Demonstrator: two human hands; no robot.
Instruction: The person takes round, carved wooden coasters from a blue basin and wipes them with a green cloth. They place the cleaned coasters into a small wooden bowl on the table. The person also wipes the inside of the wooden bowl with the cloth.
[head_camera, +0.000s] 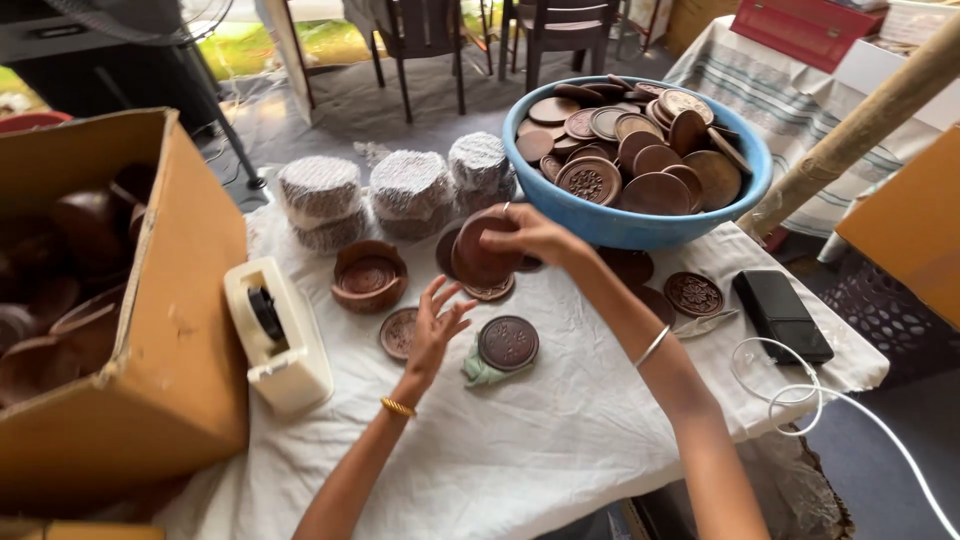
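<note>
A: What is closest to the camera?

B: The table (520, 450), covered with a white cloth. On it, nearest, the left hand (432, 330) is open, with fingers spread, and it holds nothing. It hovers just above a small carved disc (398, 333) that lies flat on the cloth. I cannot tell if the fingers touch it.

A: And around that hand?

B: Just right of the left hand lies another carved disc (508, 342), on top of a green rag (478, 370). Left of the hand stands a white tape dispenser (277, 335), and further left a big cardboard box (150, 330) with brown bowls inside.

A: Where is the right hand?

B: The right hand (530, 238) is a little beyond the left hand, higher and to the right. It is closed around a dark brown lid (483, 252), fingers on the upper edge, and holds the lid tilted above the cloth. Under the lid more discs lie on the cloth. Left of the lid a clay bowl (369, 275) rests upright.

A: What is behind?

B: Beyond the right hand, a blue basin (640, 225) full of brown lids. Left of the basin three wrapped stacks (410, 190) stand in a row. Right of the right arm lie one more disc (693, 294), a black case (782, 314) and a white cable (800, 395). At the far end there are chairs (560, 25).
</note>
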